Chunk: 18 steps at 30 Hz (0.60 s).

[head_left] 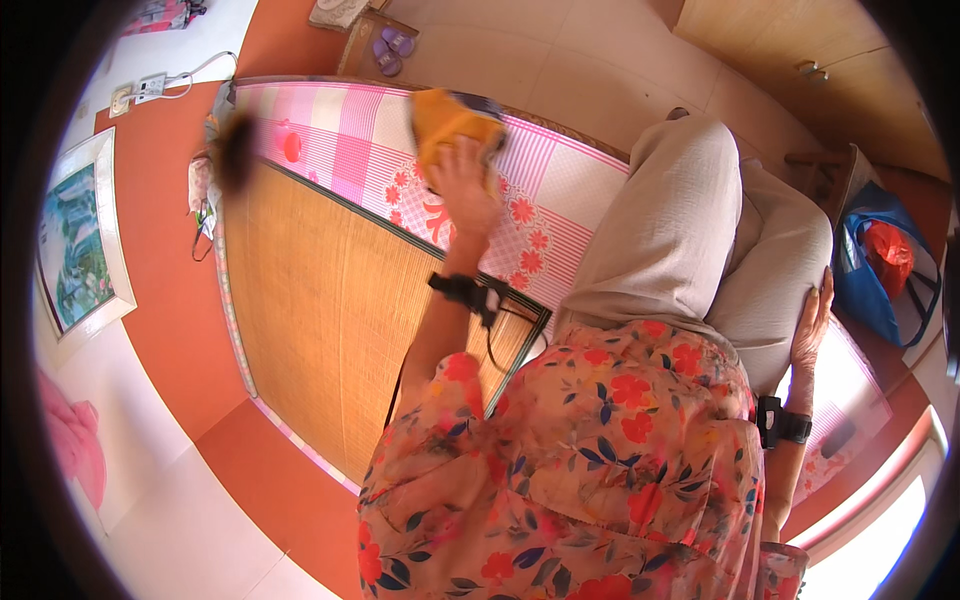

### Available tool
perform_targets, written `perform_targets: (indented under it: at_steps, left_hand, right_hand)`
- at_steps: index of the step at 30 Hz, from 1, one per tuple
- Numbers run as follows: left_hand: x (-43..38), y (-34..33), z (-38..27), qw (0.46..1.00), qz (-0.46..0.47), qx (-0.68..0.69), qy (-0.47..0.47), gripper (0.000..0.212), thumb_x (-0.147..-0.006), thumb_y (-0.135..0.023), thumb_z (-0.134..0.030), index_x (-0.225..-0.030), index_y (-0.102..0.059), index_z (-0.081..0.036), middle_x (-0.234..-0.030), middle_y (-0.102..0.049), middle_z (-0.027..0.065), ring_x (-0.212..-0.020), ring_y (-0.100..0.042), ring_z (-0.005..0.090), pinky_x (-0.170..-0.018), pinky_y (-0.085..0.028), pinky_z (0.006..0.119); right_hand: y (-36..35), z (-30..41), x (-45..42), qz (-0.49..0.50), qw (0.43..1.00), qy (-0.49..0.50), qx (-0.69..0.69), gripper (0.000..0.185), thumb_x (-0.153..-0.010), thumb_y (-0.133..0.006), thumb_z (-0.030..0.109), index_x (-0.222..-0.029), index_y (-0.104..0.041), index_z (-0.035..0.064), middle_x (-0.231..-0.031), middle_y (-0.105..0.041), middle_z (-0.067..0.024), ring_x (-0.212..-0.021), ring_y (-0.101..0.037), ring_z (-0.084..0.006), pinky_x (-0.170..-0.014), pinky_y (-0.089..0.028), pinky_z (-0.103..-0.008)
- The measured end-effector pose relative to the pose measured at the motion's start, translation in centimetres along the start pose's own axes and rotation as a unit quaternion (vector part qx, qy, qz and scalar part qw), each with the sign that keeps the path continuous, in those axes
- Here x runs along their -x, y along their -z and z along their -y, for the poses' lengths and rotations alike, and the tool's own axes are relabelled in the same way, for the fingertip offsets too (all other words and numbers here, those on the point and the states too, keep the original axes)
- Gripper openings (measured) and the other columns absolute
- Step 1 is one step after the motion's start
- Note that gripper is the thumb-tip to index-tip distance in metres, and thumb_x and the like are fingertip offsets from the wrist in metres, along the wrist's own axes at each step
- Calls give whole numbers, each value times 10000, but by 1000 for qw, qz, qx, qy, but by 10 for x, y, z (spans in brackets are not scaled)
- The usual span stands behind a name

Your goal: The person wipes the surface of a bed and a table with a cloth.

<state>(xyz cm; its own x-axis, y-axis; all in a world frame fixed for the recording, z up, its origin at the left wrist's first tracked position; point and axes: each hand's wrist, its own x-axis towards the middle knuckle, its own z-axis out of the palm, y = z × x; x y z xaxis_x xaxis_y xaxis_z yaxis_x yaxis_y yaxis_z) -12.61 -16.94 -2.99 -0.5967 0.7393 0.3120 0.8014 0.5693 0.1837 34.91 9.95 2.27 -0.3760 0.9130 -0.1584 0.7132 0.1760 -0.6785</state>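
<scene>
My left hand (469,191) is at the near side of a folded orange cloth (439,124) with dark parts, its fingers gripping it from above. Motion blurs both the hand and the cloth. Beneath them lies a pink and white checked bed sheet (360,127) with red flower prints. My right hand (814,322) lies flat against the outer side of my right leg, in beige trousers (675,217), and holds nothing. Each wrist wears a black strap with a small device, and a cable hangs from the left one.
A dark-edged woven mat (315,300) covers part of the bed by the orange wall. Small items hang near a wall socket (120,101). Purple slippers (394,49) lie on the floor beyond the bed. To the right are a blue bag (877,262) and a wooden cabinet (780,52).
</scene>
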Motion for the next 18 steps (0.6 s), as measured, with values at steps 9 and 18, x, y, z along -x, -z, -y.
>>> perform_targets:
  at_steps: [9,18]
  left_hand:
    - [56,27,-80,990,118,68,-33,521,-777,-571,-160,-1287,-479,-114,-1391,-391,103,-1306,-317,325,-1048,-184,555]
    - [-32,-7,93,949,-3,-34,313,549,-823,-545,-358,-1299,-453,-102,-1388,-376,119,-1282,-311,356,-987,-230,592]
  right_hand:
    - [-1,-6,0,5,999,-16,-38,546,-954,-356,379,-1377,-329,35,-1387,-372,-173,-1284,-343,-287,-1062,-249,-369]
    - [-2,-11,-3,-5,998,-26,-49,557,-950,-358,402,-1381,-324,49,-1374,-381,-181,-1246,-380,-287,-1040,-278,-367]
